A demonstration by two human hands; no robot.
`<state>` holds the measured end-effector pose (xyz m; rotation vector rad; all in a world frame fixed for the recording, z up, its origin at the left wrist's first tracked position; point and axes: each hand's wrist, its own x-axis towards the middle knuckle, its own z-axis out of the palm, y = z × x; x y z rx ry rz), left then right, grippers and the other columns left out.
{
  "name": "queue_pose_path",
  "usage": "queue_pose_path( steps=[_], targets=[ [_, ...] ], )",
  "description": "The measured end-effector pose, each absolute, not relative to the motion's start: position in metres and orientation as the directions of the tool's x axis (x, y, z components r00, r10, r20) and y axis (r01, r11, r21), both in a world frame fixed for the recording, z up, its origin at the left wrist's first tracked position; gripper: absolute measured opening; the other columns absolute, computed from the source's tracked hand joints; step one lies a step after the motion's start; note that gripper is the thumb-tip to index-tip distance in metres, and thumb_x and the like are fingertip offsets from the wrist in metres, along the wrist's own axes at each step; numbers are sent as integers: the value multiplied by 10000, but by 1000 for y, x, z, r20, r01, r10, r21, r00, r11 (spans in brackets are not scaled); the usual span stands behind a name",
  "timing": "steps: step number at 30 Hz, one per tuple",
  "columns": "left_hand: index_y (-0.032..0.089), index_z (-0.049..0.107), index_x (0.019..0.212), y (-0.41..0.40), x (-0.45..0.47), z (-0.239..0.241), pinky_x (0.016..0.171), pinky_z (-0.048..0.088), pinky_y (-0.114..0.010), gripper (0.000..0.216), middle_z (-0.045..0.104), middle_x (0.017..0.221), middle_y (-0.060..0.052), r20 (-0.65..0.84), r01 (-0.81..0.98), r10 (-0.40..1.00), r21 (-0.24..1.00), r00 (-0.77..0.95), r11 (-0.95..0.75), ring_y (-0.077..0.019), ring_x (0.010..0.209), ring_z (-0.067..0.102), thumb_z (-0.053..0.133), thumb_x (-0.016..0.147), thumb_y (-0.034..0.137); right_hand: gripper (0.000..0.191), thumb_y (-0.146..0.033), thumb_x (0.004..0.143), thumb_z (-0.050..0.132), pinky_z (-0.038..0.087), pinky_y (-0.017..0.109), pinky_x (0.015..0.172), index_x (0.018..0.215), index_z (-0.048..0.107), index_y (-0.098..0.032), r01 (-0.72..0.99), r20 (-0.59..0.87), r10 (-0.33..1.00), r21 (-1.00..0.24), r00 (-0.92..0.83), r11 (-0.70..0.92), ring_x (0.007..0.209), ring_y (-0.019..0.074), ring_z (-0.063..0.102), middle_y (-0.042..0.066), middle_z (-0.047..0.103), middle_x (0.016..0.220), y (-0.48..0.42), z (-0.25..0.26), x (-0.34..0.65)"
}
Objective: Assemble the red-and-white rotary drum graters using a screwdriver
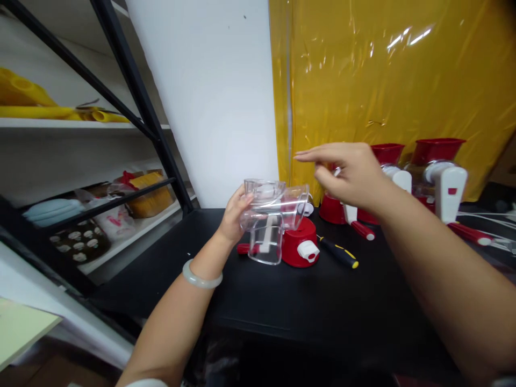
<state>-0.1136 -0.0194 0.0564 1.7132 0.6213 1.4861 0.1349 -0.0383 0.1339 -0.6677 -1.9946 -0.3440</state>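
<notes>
My left hand grips a clear plastic grater body, a housing with crossing tubes, held above the black table. Behind and right of it stands a red base with a white knob on its side. A white crank with a red handle shows partly through the clear plastic. My right hand is raised to the right of the housing, apart from it, fingers stretched out and thumb apart, with nothing visible in it. A screwdriver with a dark and yellow handle lies by the red base.
Several red and white rotary graters stand at the right, partly behind my right arm. A yellow plastic curtain hangs behind the black table. On the left is a shelf rack holding bags, a basket and yellow rolls.
</notes>
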Motion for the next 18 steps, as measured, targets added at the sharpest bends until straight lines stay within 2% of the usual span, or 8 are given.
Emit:
queue_pose_path(
  steps=[2,4,6,8,10,12,15,18],
  targets=[
    [181,557,1104,-21,-123,67,597,581,-319,477,691,972,-73,537,-98,819,843,199,-529,-244,841,697,651,769,507,310,-130,824,491,537,333,794,1004,740,-169,641,879,368,-97,-303,761,910,199,705,69,755,982,-44,136,148],
    [179,563,1094,-22,-133,77,603,579,-292,507,693,1006,-74,519,-44,836,853,180,-520,-243,875,696,731,710,465,249,-182,847,488,519,330,710,930,723,-182,746,759,554,-139,-341,651,762,196,693,61,742,851,-45,127,163],
    [189,555,1126,-21,-142,83,629,580,-291,523,693,1035,-76,523,7,837,847,162,-531,-246,918,694,742,714,453,227,-280,875,495,481,326,616,892,698,-179,836,484,756,-85,-441,542,632,198,656,65,710,746,-44,106,175],
    [191,563,1138,-19,-148,82,679,580,-297,533,693,1050,-79,555,81,812,815,178,-575,-241,942,689,772,702,417,295,-386,900,477,462,327,598,868,676,-172,880,237,859,-38,-453,474,647,219,659,92,698,748,-41,79,184],
    [181,568,1155,-16,-151,75,782,570,-317,573,698,1047,-82,607,172,776,757,172,-630,-227,944,686,811,671,367,396,-513,896,468,468,336,611,872,659,-167,902,94,900,-44,-425,430,696,245,678,115,704,805,-41,52,188],
    [174,556,1193,-13,-152,66,834,562,-339,617,704,1057,-94,638,247,753,712,163,-657,-228,944,688,822,664,344,451,-579,866,492,474,349,618,915,650,-160,918,25,918,-21,-395,396,751,285,694,135,708,843,-41,31,187],
    [172,528,1260,-10,-153,55,870,561,-376,679,698,1136,-129,666,294,716,656,209,-695,-259,1004,685,818,669,339,395,-510,829,572,483,363,649,966,642,-146,910,22,910,34,-414,413,828,321,702,167,710,934,-42,11,183],
    [169,526,1276,-8,-156,51,873,564,-409,711,688,1165,-150,703,382,679,581,210,-719,-282,1038,676,824,655,345,279,-373,834,578,483,343,672,968,636,-136,900,22,899,-8,-436,437,871,309,703,178,705,981,-40,2,182]
  ],
)
